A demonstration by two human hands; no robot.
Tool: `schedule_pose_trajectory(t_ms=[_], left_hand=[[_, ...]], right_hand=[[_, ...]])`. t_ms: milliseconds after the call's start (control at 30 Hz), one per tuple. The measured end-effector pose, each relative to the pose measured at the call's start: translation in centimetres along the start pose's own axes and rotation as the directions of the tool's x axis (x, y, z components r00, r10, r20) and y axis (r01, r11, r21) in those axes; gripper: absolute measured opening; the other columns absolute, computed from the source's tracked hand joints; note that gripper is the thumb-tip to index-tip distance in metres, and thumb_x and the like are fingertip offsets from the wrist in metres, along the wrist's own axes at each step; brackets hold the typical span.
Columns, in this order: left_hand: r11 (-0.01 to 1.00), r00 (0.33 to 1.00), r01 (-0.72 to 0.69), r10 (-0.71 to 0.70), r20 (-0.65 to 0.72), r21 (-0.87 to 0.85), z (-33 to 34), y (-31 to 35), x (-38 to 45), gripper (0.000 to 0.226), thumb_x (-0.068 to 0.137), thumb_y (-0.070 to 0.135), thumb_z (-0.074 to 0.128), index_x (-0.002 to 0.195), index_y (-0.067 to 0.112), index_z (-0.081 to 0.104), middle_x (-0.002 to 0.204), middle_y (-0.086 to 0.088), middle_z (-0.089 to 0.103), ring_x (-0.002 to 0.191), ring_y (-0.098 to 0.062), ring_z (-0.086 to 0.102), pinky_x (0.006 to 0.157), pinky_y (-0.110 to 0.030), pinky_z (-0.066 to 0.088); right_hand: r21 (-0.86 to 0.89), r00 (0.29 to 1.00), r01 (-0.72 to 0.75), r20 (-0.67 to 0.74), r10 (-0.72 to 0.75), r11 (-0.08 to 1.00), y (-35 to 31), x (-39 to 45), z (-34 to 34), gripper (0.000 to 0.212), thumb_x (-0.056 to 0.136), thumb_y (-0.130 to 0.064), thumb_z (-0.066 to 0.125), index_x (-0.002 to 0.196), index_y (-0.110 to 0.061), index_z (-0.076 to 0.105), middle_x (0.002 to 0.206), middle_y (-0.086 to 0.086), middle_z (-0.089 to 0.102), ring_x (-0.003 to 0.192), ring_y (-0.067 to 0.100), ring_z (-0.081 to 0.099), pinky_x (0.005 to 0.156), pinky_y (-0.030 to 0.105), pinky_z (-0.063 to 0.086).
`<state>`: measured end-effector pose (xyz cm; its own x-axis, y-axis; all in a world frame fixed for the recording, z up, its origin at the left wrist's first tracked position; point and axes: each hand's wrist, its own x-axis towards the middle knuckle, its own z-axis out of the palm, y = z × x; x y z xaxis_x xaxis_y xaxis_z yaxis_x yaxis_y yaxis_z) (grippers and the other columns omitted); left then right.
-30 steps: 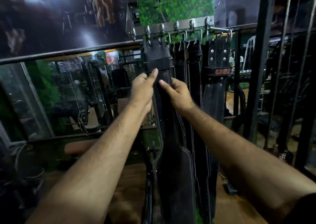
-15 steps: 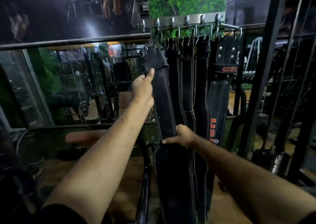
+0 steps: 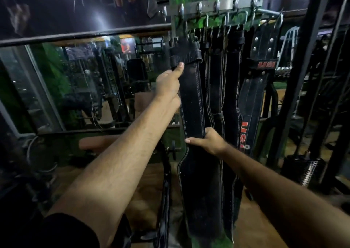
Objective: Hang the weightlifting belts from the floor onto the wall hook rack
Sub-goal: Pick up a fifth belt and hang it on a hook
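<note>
Rack: wall hook rack (image 3: 223, 6) runs along the top of view, several hooks loaded, its left-end hooks look bare.
Hung belts: three or four black belts hang side by side under the rack; red-lettered belt (image 3: 254, 88) at the rack's right end.
Current belt: leftmost black belt (image 3: 191, 103), below the rack's left end; buckle end up near the hooks, cannot tell if it is seated on one.
Left hand: left hand (image 3: 168, 85) grasps the belt's left edge just under the buckle loop, thumb pressed on the loop.
Right hand: right hand (image 3: 207, 141) clenched around the same belt lower down, at mid-length.
Progress: looks late in the task, most belts up, this one being settled.
Left to do: confirm the hook catch, let go; floor barely in view, cannot tell if more belts remain.
</note>
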<state>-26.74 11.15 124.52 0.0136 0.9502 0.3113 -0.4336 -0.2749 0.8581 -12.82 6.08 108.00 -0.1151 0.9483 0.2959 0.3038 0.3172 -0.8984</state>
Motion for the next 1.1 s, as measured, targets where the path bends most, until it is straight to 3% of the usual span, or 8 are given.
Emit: schedule_pose_trajectory(t_ms=[100,200,367,567,733,867,1000,1100], left_hand=[[1.0,0.999,0.011,-0.01,-0.04,0.019,-0.8,-0.5,-1.2,0.032,0.074,0.037,0.083,0.083,0.015,0.061,0.098,-0.011,0.059,0.098,-0.028,0.06,0.098,-0.043,0.048],[0.999,0.999,-0.031,0.031,-0.015,0.011,-1.5,0.0,-1.3,0.027,0.089,0.024,0.074,0.072,0.013,0.057,0.097,-0.017,0.062,0.094,-0.029,0.062,0.089,-0.044,0.051],[0.99,0.99,-0.133,0.131,0.044,0.047,-2.2,0.6,-1.8,0.012,0.091,0.012,0.069,0.1,0.007,0.064,0.1,-0.015,0.067,0.094,-0.028,0.064,0.097,-0.051,0.052],[0.967,0.977,-0.203,0.189,0.099,0.155,-2.4,0.0,-2.2,0.025,0.094,0.005,0.063,0.117,0.011,0.055,0.105,-0.005,0.068,0.095,-0.017,0.066,0.088,-0.032,0.056],[0.962,0.963,-0.189,0.143,0.227,0.197,-2.0,0.0,-1.5,0.022,0.091,0.01,0.065,0.11,0.016,0.057,0.114,-0.015,0.07,0.109,-0.032,0.068,0.099,-0.051,0.054],[0.943,0.961,-0.163,0.086,0.263,0.29,-1.6,0.6,-0.8,0.013,0.096,0.008,0.062,0.102,0.018,0.056,0.105,-0.011,0.07,0.095,-0.023,0.069,0.09,-0.045,0.058],[0.953,0.976,-0.141,0.089,0.199,0.267,-1.3,1.5,0.3,0.008,0.081,0.01,0.061,0.089,0.014,0.062,0.088,-0.009,0.067,0.078,-0.022,0.066,0.072,-0.037,0.054],[0.977,0.991,-0.103,0.085,0.104,0.187,-0.5,2.4,1.1,0.009,0.082,0.023,0.057,0.082,0.017,0.063,0.078,-0.008,0.064,0.069,-0.025,0.063,0.064,-0.036,0.053]], right_hand=[[-0.374,0.978,-0.134,0.102,0.184,0.918,1.0,-0.5,-0.2,0.044,0.066,-0.044,0.09,0.102,-0.023,0.076,0.104,-0.002,0.077,0.099,0.014,0.072,0.096,0.039,0.058],[-0.511,0.965,-0.153,0.107,0.239,0.846,-0.2,-1.1,0.4,0.048,0.069,-0.035,0.09,0.112,-0.021,0.071,0.111,-0.004,0.073,0.105,0.014,0.069,0.098,0.036,0.056],[0.07,1.0,-0.017,0.009,0.016,0.997,-6.9,-0.8,0.2,0.02,0.089,-0.018,0.076,0.102,-0.004,0.069,0.093,0.005,0.072,0.083,0.014,0.071,0.077,0.031,0.059],[0.24,0.914,0.163,-0.402,-0.055,0.957,-12.5,1.6,-2.2,0.033,0.097,-0.039,0.063,0.111,-0.009,0.065,0.089,0.002,0.066,0.074,0.012,0.061,0.061,0.029,0.055],[0.123,0.836,0.221,-0.534,-0.123,0.967,-16.3,4.8,-3.5,0.032,0.09,-0.029,0.075,0.103,-0.001,0.067,0.085,0.007,0.067,0.068,0.017,0.063,0.054,0.032,0.057],[0.18,0.884,0.1,-0.467,-0.004,0.979,-17.0,5.9,-4.7,0.029,0.086,-0.033,0.079,0.094,-0.011,0.063,0.087,0.011,0.07,0.076,0.029,0.071,0.064,0.054,0.062],[0.199,0.948,0.078,-0.318,-0.011,0.977,-17.2,6.8,-5.7,0.028,0.091,-0.027,0.074,0.109,-0.007,0.065,0.111,0.018,0.074,0.091,0.033,0.075,0.059,0.047,0.063],[0.206,0.957,0.13,-0.282,-0.069,0.97,-17.7,7.6,-6.0,0.023,0.093,-0.023,0.071,0.111,-0.012,0.061,0.105,0.011,0.07,0.086,0.025,0.07,0.05,0.036,0.059]])
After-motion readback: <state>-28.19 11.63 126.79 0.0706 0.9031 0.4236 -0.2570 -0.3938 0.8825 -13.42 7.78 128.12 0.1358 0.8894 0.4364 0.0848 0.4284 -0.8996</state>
